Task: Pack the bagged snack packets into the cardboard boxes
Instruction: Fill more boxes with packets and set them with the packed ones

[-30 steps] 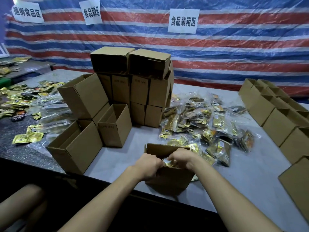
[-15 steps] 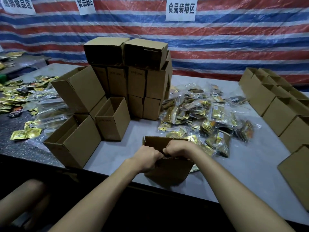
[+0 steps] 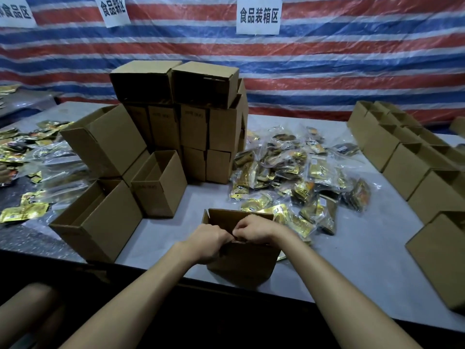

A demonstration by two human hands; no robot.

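Observation:
A small open cardboard box (image 3: 241, 263) stands at the near edge of the grey table (image 3: 364, 250). My left hand (image 3: 207, 241) and my right hand (image 3: 254, 229) meet over its opening, fingers curled down at the near rim; what they grip is hidden by the hands. A heap of clear bags of gold snack packets (image 3: 297, 177) lies just behind and right of the box.
A stack of closed boxes (image 3: 191, 127) rises at the middle back, with open empty boxes (image 3: 100, 217) in front left. A row of open boxes (image 3: 415, 167) lines the right side. Loose gold packets (image 3: 22, 212) lie at the left. A striped tarp hangs behind.
The gold packet seen inside the box one second ago is now covered. Both hands have drawn closer together over the box's opening. The view has tilted slightly down.

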